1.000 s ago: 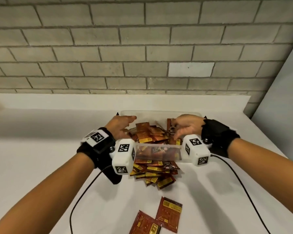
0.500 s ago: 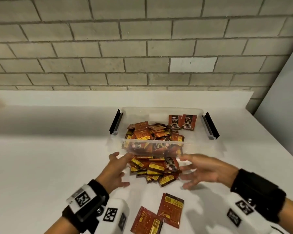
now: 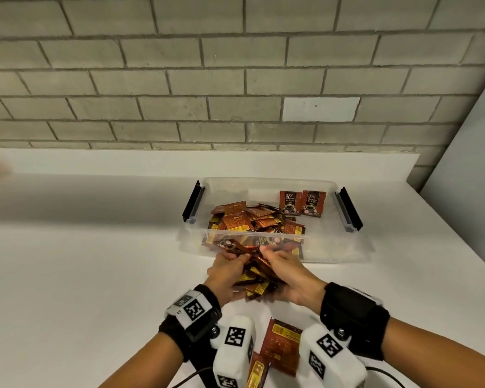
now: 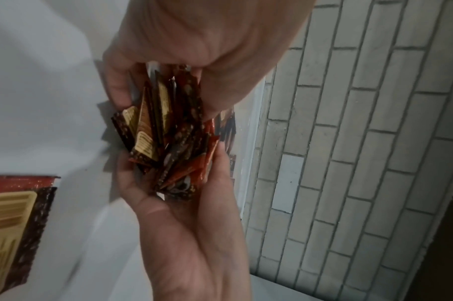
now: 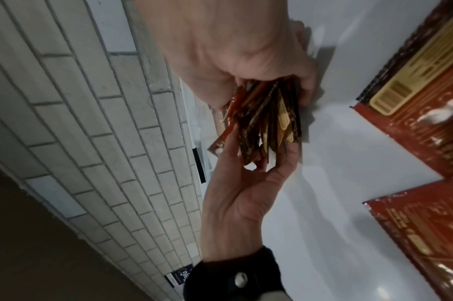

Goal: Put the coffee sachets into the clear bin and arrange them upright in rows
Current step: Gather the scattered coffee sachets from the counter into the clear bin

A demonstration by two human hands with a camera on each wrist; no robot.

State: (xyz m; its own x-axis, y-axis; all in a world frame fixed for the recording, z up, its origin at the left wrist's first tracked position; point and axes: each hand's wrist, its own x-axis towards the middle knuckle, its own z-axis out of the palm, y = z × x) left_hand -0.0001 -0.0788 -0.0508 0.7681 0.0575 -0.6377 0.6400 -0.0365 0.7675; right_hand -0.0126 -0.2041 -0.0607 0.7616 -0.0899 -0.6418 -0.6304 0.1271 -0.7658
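Note:
In the head view both hands clasp a bunch of brown and red coffee sachets point(image 3: 256, 278) just in front of the clear bin point(image 3: 331, 247). My left hand point(image 3: 224, 273) grips the bunch from the left and my right hand point(image 3: 287, 273) from the right, thumbs on top. The left wrist view shows the bunch point(image 4: 166, 132) on edge between the left hand point(image 4: 207, 44) and the right hand point(image 4: 189, 234). In the right wrist view the bunch point(image 5: 266, 120) sits low over the table. The bin holds a loose pile point(image 3: 249, 217) and two upright sachets point(image 3: 301, 203) at its back right.
Two more sachets point(image 3: 280, 345) lie flat on the white table point(image 3: 95, 275) under my wrists. The bin has black clip handles point(image 3: 347, 210) at both ends. A grey brick wall point(image 3: 235, 79) rises behind the table, and a grey panel point(image 3: 473, 163) stands at the right.
My hands came back out of the bin and reached open for the pile in front of it. Now they have closed in from both sides and gathered that pile.

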